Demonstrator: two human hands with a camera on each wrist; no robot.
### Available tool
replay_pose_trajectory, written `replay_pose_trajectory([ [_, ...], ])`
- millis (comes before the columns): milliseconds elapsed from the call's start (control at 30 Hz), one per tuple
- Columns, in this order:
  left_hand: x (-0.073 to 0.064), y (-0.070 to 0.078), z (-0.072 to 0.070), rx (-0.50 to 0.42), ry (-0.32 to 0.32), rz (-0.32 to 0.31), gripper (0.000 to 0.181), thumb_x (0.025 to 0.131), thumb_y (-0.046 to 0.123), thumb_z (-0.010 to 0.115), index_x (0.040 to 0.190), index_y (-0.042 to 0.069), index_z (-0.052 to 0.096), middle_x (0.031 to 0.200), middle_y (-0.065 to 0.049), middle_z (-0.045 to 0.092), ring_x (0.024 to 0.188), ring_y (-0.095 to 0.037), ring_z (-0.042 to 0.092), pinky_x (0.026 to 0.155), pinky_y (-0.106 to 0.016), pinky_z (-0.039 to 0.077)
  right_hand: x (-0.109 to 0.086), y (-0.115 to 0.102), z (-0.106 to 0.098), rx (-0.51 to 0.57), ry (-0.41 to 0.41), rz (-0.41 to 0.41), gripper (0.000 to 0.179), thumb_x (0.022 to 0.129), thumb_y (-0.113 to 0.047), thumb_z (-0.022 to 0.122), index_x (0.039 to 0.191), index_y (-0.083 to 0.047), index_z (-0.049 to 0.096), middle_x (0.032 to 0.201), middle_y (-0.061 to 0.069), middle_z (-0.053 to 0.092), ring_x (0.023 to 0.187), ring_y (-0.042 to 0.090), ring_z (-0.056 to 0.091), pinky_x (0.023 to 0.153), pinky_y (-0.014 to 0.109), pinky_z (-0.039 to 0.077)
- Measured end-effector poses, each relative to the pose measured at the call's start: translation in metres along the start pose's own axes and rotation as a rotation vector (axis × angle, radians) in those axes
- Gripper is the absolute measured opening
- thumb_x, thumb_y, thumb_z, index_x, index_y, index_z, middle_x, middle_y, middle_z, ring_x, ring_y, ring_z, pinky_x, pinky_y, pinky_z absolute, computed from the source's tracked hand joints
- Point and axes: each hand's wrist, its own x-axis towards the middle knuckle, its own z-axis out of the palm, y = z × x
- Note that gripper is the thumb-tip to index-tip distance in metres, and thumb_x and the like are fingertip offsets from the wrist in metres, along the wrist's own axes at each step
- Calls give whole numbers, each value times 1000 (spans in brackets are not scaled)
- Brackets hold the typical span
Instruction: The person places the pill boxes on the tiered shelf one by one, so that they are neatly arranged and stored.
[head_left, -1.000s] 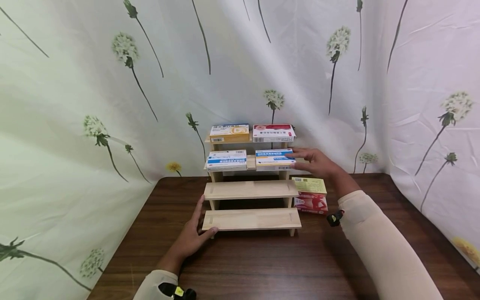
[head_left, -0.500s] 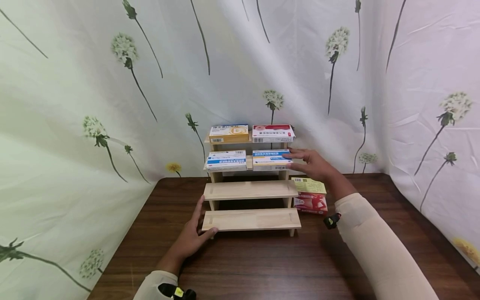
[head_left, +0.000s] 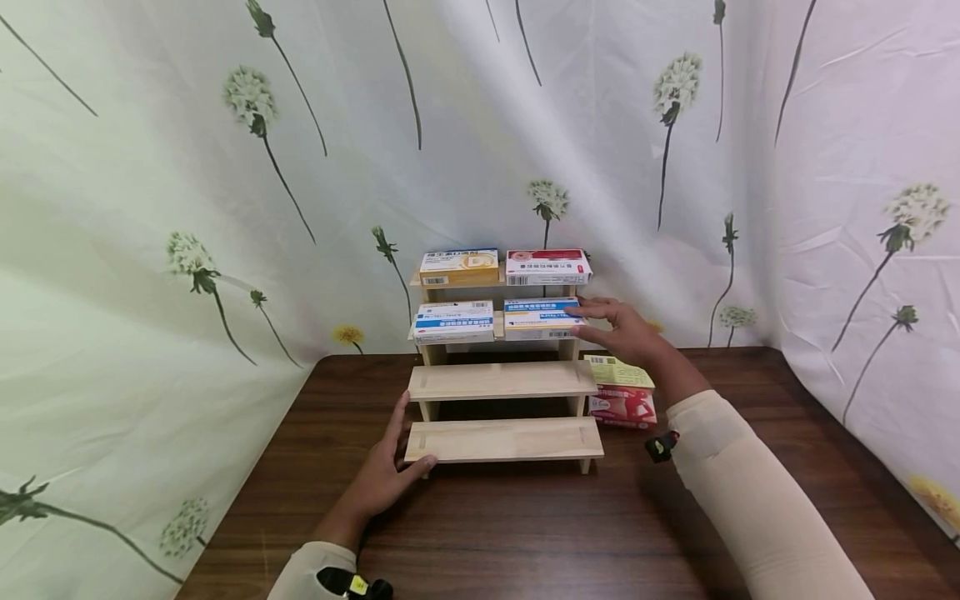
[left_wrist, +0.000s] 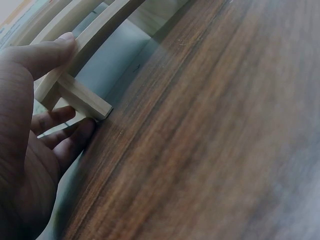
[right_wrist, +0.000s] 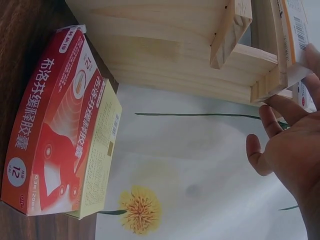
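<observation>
A stepped wooden display stand (head_left: 502, 380) has medicine boxes on its upper two steps. My left hand (head_left: 382, 477) holds the stand's lower left end, thumb on the lowest board's front edge; the left wrist view shows its other fingers bent about the leg (left_wrist: 85, 97). My right hand (head_left: 626, 333) touches the right end of a blue-and-white medicine box (head_left: 542, 320) on the second step from the top, fingers over its top and thumb by its front corner. In the right wrist view the outer fingers hang loosely beside the stand. A white-and-blue medicine box (head_left: 453, 322) lies to its left.
An orange-and-white box (head_left: 459, 267) and a red-and-white box (head_left: 547, 267) lie on the top step. Beside the stand's right side, red medicine boxes (head_left: 622, 407) and a yellow-green one (head_left: 618, 371) sit on the dark wooden table (head_left: 510, 533). A flowered curtain (head_left: 480, 125) hangs behind.
The blue-and-white medicine box under my right hand has slid slightly left on its step, and that hand has shifted left with it. My left hand stays on the stand.
</observation>
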Motion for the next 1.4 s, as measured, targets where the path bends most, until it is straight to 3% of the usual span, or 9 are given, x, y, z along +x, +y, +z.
replay_pose_trajectory([
  [467,1,0,0,8,3,-2,113,102,25,81,176,40,-2,165,-29,48,142,-46,60,103,-50,59,0,1,-3,-21,39,-5,49,106,-28,75,151,-12,66,175,20,41,163,47,28,128,73,26],
  [933,0,-2,1,16,4,23,112,102,24,81,176,38,-2,164,-29,49,140,-47,61,102,-50,60,-2,3,2,-2,84,23,51,103,-37,79,149,-15,70,174,15,43,163,43,29,128,73,26],
  [1233,0,-2,1,18,8,28,112,102,24,81,177,37,-1,165,-29,48,142,-48,60,103,-52,59,-5,10,-2,24,96,-26,60,100,-34,82,156,-18,63,176,12,41,164,42,32,127,72,29],
  [1400,0,-1,1,7,4,30,112,102,24,80,177,35,-2,166,-30,46,143,-49,59,103,-53,59,-8,12,-6,47,107,-9,64,99,-38,83,156,-18,62,176,8,42,164,39,32,127,71,29],
])
